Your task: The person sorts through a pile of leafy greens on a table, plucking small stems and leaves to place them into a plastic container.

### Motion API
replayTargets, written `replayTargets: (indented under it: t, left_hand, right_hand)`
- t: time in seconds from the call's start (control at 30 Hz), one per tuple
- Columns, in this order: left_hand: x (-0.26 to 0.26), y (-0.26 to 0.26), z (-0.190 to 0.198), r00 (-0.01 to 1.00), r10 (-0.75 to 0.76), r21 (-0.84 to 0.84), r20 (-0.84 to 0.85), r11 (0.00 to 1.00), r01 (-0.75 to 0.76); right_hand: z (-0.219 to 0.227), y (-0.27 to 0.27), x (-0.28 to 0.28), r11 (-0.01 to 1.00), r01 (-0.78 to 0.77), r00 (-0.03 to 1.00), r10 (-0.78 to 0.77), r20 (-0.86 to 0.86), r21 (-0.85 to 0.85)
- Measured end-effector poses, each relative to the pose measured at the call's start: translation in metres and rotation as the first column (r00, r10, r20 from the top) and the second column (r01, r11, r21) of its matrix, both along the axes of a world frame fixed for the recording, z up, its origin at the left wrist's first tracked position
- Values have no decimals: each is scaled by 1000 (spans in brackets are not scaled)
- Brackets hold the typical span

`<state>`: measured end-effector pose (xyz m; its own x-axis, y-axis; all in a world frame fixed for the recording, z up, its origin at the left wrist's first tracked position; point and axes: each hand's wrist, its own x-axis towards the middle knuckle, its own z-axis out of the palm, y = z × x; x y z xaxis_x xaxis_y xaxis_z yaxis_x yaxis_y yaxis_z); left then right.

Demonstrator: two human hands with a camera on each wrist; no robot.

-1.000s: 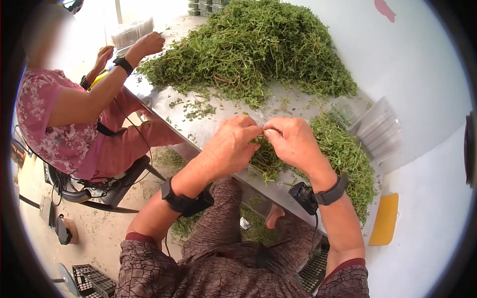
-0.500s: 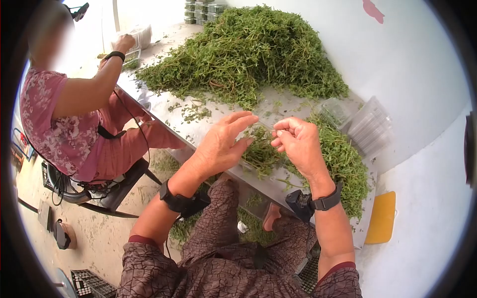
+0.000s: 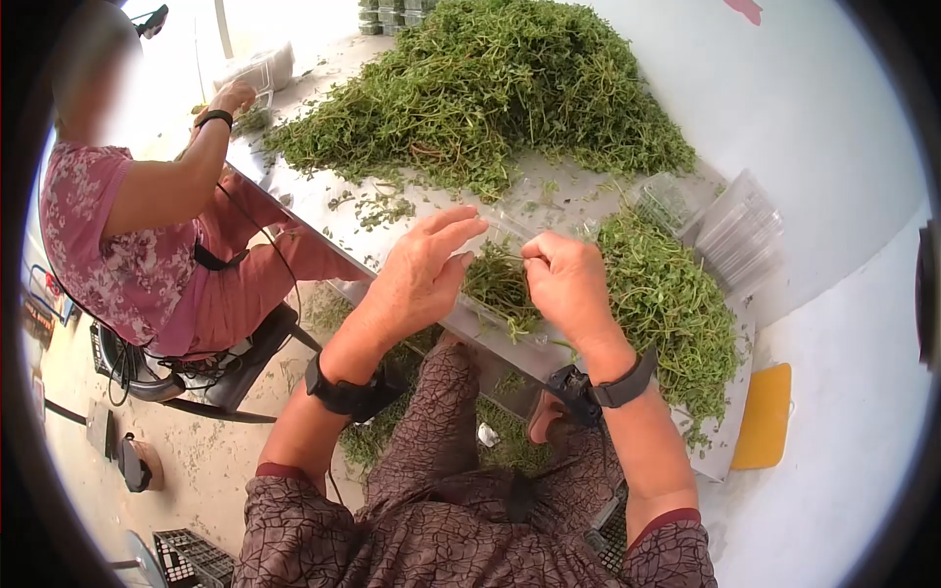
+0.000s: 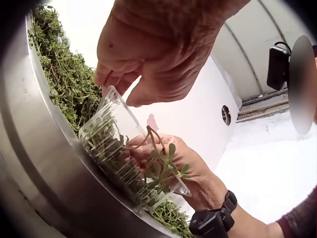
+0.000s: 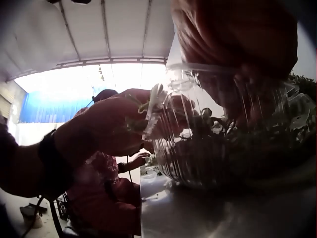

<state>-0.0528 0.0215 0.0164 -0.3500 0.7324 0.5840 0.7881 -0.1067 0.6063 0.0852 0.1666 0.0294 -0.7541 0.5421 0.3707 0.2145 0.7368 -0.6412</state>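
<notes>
A clear ribbed plastic container (image 4: 116, 134) with green leafy stems inside stands at the table's front edge. My left hand (image 3: 423, 269) is at its left side, fingers extended and thumb apart; in the left wrist view its fingertips touch the upper corner. My right hand (image 3: 571, 294) is curled at the container's right side, and in the left wrist view its fingers (image 4: 141, 148) lie among the stems. A sprig (image 4: 166, 161) hangs out over the rim near that hand. In the right wrist view the container (image 5: 213, 134) is dark, and the right fingertips are partly hidden.
A large heap of greens (image 3: 510, 93) covers the back of the table (image 3: 328, 211). A smaller heap (image 3: 667, 304) and stacked clear containers (image 3: 740, 235) are at the right. Another person (image 3: 147, 235) sits at the left. A yellow board (image 3: 763, 416) stands beside the table.
The hands were together above the greens and have moved apart, the left one leftward. The right hand's fingers have curled more. The other person's raised hand has come down.
</notes>
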Motion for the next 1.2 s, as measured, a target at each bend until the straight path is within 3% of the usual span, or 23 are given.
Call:
replayTargets:
  t: [0.03,0.07,0.13,0.23,0.37,0.63,0.77,0.87,0.93,1.03,1.17,1.2]
  left_hand:
    - [1,-1,-1,1000,-1,0,17,1000,1]
    - [2,-3,-2,1000,-1,-2,21,1000,1]
    - [2,-7,-3,1000,17,5,-19,1000,-17]
    - [-4,-8,-7,999,35,16,-11,999,-35]
    - [-10,-8,-10,999,25,33,25,999,-26]
    - [-7,-13,-15,1000,9,12,-7,1000,-9]
    - [-1,-21,-11,1000,-6,2,-4,1000,6]
    - [2,-26,-11,989,-48,56,-140,997,56]
    - [1,-29,-14,974,-121,-23,-191,993,119]
    - [2,-29,-15,958,-109,-48,-265,994,99]
    - [6,-31,-13,965,-112,-82,-237,992,95]
    - [8,-32,-12,964,-102,-62,-244,994,89]
  right_hand:
    - [4,-3,2,979,12,999,-22,47,203]
    - [1,-2,2,980,12,998,-22,51,201]
    - [-3,2,4,915,-34,999,37,1,402]
    - [6,-2,10,834,-23,1000,14,22,551]
    - [18,-8,14,842,42,999,-35,-23,537]
    - [12,-10,11,847,-160,980,197,-21,506]
    - [8,-9,5,832,-202,977,210,44,517]
    - [5,-8,3,824,-243,969,223,102,512]
    - [3,-6,1,821,-274,961,215,173,502]
    - [-1,0,-4,830,-298,950,211,229,471]
    - [8,-2,1,842,-303,950,230,211,447]
    - [13,-4,5,844,-257,966,228,118,471]
